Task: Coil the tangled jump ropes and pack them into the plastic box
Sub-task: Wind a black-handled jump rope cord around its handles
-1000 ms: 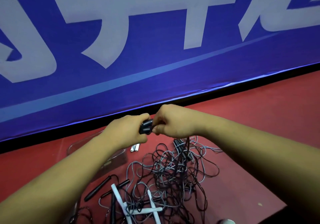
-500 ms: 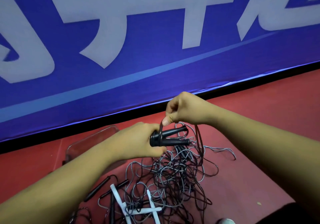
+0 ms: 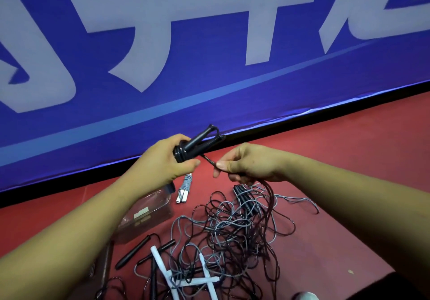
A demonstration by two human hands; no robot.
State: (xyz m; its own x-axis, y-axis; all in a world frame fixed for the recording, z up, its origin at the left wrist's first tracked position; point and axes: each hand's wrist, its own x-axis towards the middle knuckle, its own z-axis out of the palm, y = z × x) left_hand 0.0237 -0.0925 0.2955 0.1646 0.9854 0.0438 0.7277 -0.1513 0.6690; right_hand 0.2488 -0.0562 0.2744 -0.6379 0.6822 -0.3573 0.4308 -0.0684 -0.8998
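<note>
While the left hand (image 3: 162,160) curls tight around two black handles (image 3: 200,141) in the middle of the frame, the right hand (image 3: 246,165) pinches their dark cord (image 3: 208,159). A hard pull could knot it into the rope pile (image 3: 232,227) low down. The plastic box (image 3: 149,211) lies lower left.

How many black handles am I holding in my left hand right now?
2. One handle sticks out of the left hand, pointing up-right; the other lies right beside it. More handles lie on the floor, some perhaps hidden in the tangle.
</note>
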